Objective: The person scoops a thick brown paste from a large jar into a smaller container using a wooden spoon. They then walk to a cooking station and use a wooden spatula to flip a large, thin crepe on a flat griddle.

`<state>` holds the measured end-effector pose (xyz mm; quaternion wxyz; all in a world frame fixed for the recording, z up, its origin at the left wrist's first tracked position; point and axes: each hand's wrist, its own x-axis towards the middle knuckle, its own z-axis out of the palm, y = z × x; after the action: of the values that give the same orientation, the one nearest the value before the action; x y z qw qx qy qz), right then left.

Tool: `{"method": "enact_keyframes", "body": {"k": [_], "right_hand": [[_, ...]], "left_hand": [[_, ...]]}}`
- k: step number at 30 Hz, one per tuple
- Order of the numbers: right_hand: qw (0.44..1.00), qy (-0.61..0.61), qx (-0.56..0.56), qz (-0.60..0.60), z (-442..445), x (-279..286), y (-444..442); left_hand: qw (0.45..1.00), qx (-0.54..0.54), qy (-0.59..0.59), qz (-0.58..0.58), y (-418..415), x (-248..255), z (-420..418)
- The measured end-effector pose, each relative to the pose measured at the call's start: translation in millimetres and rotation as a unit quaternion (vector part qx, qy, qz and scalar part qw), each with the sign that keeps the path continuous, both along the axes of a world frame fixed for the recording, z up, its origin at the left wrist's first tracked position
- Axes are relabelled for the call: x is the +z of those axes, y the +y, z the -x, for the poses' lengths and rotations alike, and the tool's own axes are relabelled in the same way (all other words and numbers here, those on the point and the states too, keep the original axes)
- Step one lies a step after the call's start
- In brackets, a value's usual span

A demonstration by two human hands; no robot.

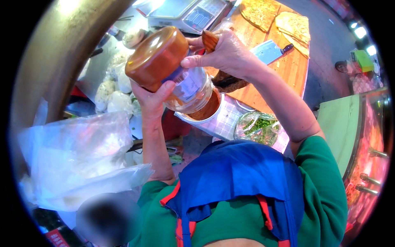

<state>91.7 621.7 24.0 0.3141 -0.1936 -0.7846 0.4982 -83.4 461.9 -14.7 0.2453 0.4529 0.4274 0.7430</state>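
A large clear jar (160,61) with brown paste at its upturned base is tipped over a round white tub (213,109) that contains reddish-brown paste. My left hand (151,95) holds the jar's side from below. Against the jar's label rest the thumb and fingers of my right hand (220,52), which also has a striped wooden handle (210,41) between thumb and forefinger. The jar's mouth faces down at the tub; whether paste is flowing is hidden. Below my right wrist, a dark, paste-coated thing lies at the edge of the wooden board.
Flatbreads (293,26) and a cleaver (268,52) lie on the wooden board (288,77). A digital scale (188,15) stands at the back. Chopped greens in a plastic bag (259,126) sit near my apron. Pale bagged lumps (118,100) and plastic sheets (83,154) are at the left.
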Motion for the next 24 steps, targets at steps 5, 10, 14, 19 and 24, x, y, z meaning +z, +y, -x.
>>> {"method": "enact_keyframes", "body": {"k": [5, 10, 14, 19, 24], "right_hand": [[1.0, 0.008, 0.025, 0.01, 4, -5, -3], [1.0, -0.011, 0.018, 0.013, 3, -6, -6], [0.997, -0.068, 0.029, 0.029, 1, 8, -12], [0.996, -0.078, 0.038, 0.024, 0, 14, -14], [0.999, 0.013, 0.021, 0.028, 3, 7, -14]], "left_hand": [[0.999, -0.002, -0.038, 0.02, -6, -7, 0], [0.999, -0.022, -0.032, 0.021, -9, -5, 1], [0.999, -0.015, -0.036, 0.013, -10, -13, 0], [0.997, 0.008, -0.079, -0.002, -8, -20, -7], [0.996, 0.028, -0.08, -0.034, -7, -30, -5]]}}
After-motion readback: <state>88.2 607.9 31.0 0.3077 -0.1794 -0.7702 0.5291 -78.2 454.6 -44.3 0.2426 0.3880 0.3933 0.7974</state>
